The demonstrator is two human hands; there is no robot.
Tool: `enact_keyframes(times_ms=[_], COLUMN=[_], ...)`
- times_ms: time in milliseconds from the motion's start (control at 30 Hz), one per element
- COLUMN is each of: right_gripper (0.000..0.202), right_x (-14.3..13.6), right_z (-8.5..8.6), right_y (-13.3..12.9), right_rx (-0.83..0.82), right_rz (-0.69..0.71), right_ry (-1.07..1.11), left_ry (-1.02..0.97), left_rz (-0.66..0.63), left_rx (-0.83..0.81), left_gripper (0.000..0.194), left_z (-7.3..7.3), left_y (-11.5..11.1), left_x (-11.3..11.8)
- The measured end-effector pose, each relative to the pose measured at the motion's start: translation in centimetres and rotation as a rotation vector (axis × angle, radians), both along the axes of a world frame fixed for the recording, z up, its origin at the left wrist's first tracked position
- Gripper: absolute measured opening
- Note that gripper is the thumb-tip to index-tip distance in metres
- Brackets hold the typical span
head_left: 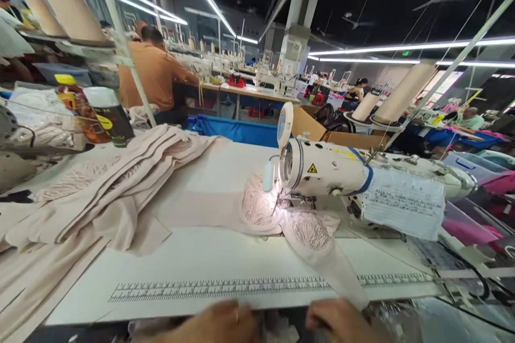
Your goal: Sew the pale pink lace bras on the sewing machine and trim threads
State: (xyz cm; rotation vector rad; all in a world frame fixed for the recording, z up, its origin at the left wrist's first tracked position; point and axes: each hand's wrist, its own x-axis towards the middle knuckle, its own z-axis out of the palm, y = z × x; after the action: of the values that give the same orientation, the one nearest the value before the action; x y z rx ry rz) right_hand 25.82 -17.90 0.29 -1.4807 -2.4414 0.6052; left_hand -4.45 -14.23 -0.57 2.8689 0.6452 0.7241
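Observation:
A pale pink bra-like garment (pixel 309 230) with lace cups lies under the lit needle area of a white sewing machine (pixel 317 166). One fabric band runs left across the table, and another trails down over the front edge. My left hand (pixel 221 323) is at the table's front edge, fingers curled and slightly blurred. To its right, my right hand (pixel 338 321) is also curled, close to the lower end of the trailing band. Whatever either hand may hold is hidden. A heap of matching garment pieces (pixel 120 182) covers the table's left side.
A printed ruler (pixel 225 288) runs along the front of the white table (pixel 193 257). Bottles (pixel 82 110) stand at the back left. Thread cones (pixel 406 91), a cardboard box (pixel 309 123) and a blue bin (pixel 241 128) are behind. A person in orange (pixel 147 72) sits farther back.

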Motion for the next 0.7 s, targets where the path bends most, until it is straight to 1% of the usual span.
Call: enact_keyframes(times_ms=[33, 67, 133, 167, 200, 233, 267, 333, 433, 567, 633, 700], right_gripper=[0.029, 0.031, 0.027, 0.024, 0.019, 0.015, 0.016, 0.022, 0.021, 0.021, 0.024, 0.027], right_x=[0.2, 0.3, 0.6, 0.7, 0.8, 0.9, 0.9, 1.1, 1.6, 2.3, 2.6, 2.8], right_z=[0.7, 1.4, 2.4, 2.6, 2.6, 2.3, 1.9, 0.9, -0.3, -0.7, -0.6, -0.6], right_y=[0.6, 1.7, 4.9, 6.8, 8.7, 10.5, 12.2, 14.8, 16.9, 17.7, 17.7, 17.5], right_rx=[-0.020, 0.021, 0.202, 0.275, 0.327, 0.373, 0.406, 0.435, 0.413, 0.368, 0.357, 0.350], right_rz=[-0.023, -0.049, -0.135, -0.194, -0.242, -0.291, -0.319, -0.327, -0.258, -0.158, -0.127, -0.112], right_ry=[0.032, 0.041, -0.004, -0.028, -0.071, -0.132, -0.209, -0.358, -0.434, -0.435, -0.446, -0.457], left_ry=[0.005, 0.016, 0.094, 0.131, 0.191, 0.259, 0.322, 0.420, 0.423, 0.373, 0.348, 0.295], left_rz=[-0.016, -0.039, 0.046, 0.068, 0.054, 0.020, -0.018, -0.082, -0.072, -0.026, -0.017, 0.024], left_rx=[-0.021, -0.020, 0.093, 0.120, 0.145, 0.163, 0.179, 0.207, 0.231, 0.228, 0.213, 0.178], left_gripper=[0.017, 0.020, 0.028, 0.030, 0.026, 0.021, 0.017, 0.013, 0.015, 0.018, 0.018, 0.021], left_z=[0.0, 0.0, 0.1, 0.2, 0.4, 0.6, 0.8, 1.1, 1.2, 0.7, 0.4, 0.0], left_y=[1.5, 3.2, 7.0, 8.7, 10.3, 11.5, 12.4, 13.3, 13.2, 12.7, 12.7, 12.9], left_x=[0.8, 1.6, 3.5, 4.3, 5.1, 5.6, 5.9, 6.2, 6.2, 6.4, 6.6, 6.6])
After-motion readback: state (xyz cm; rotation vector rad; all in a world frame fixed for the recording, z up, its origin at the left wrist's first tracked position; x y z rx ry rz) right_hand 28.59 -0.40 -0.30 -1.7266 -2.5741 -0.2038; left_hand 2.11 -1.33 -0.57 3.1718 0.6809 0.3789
